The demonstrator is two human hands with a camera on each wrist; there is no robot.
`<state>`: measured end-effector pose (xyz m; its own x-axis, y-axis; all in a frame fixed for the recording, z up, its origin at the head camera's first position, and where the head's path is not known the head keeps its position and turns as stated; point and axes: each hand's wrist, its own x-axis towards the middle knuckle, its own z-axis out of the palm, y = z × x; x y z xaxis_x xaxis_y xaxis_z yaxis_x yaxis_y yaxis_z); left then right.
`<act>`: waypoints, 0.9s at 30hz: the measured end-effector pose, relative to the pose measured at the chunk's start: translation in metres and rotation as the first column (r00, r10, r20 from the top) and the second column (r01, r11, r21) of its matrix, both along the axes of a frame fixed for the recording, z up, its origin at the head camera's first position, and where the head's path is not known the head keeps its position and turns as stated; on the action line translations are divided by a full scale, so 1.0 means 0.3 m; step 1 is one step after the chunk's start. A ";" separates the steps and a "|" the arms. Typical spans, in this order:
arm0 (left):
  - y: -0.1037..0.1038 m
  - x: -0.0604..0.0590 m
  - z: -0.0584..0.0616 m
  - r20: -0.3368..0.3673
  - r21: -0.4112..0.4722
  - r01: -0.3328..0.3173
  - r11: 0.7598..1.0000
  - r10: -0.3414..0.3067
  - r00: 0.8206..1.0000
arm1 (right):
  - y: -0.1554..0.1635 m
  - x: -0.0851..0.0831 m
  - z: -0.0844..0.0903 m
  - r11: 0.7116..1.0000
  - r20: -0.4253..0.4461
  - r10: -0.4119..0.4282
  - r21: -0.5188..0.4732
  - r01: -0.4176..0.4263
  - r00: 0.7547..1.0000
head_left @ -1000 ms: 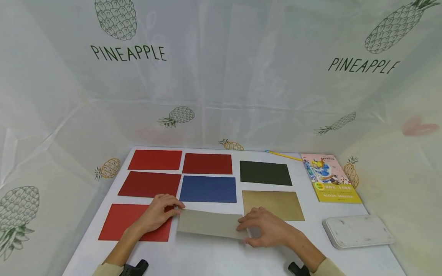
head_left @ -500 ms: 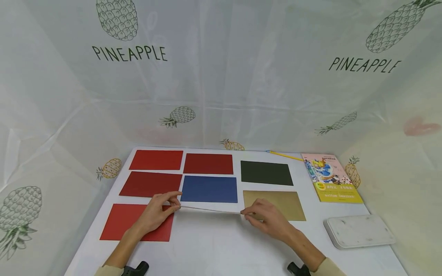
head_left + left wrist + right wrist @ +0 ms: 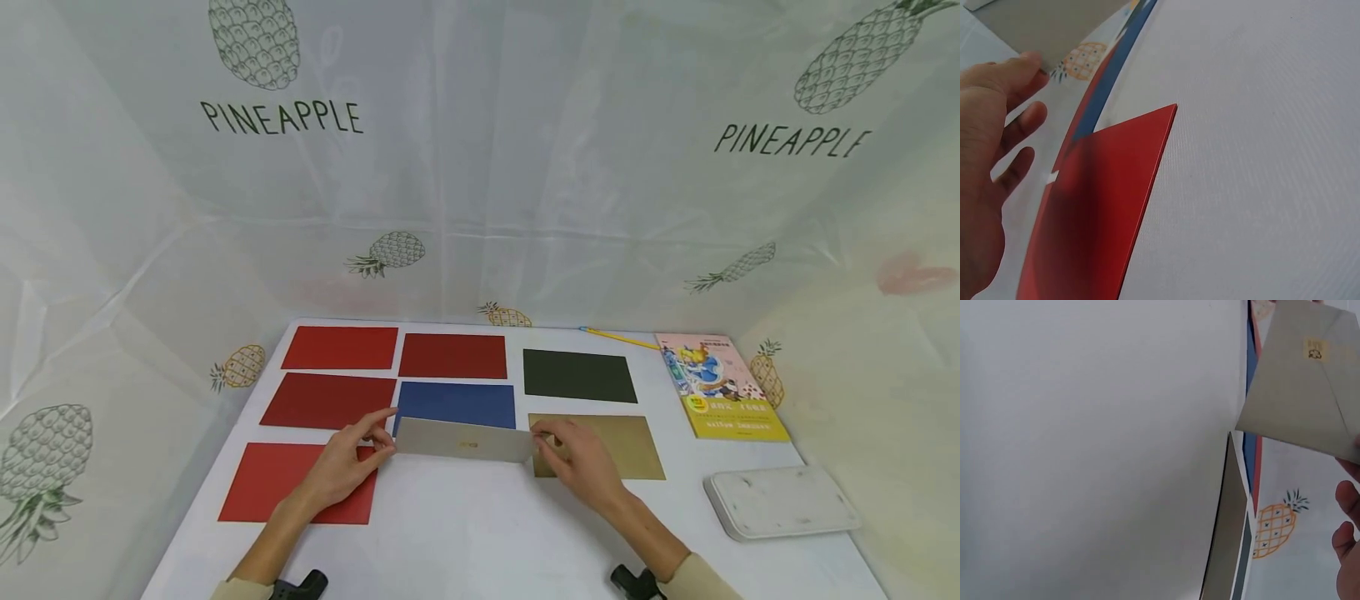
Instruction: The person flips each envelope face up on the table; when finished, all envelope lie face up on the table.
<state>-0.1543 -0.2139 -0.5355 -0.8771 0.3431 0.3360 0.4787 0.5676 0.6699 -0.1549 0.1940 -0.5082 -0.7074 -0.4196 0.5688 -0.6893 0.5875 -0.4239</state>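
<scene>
Both hands hold a grey envelope point(image 3: 450, 442) up over the table, tilted so that its face with a small yellowish sticker shows. My left hand point(image 3: 347, 458) pinches its left end, above a red rectangular envelope-like piece point(image 3: 262, 483). At the opposite end, my right hand point(image 3: 583, 462) pinches the edge, overlapping a gold piece point(image 3: 618, 450). Fold lines and the sticker point(image 3: 1315, 350) show on the envelope in the right wrist view. In the left wrist view, thumb and forefinger meet at its corner while the other fingers are spread. The envelope partly covers a blue piece point(image 3: 453, 402).
Three more red pieces point(image 3: 326, 400) lie at the back left, and a dark green piece point(image 3: 580, 375) back right. Beyond are a yellow pencil-like stick point(image 3: 618, 337), a picture book point(image 3: 720, 387) and a white flat case point(image 3: 780, 502). A pineapple-print curtain point(image 3: 480, 167) surrounds the white table point(image 3: 465, 550).
Both hands have lifted the envelope and turned it, from its plain face through edge-on to the face with the sticker. The right hand has moved up and away from the front edge.
</scene>
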 end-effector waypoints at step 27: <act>-0.001 0.019 0.010 0.189 0.038 0.125 0.991 -0.130 0.973 | -0.043 -0.037 0.005 0.994 0.358 -0.084 -0.036 0.104 0.930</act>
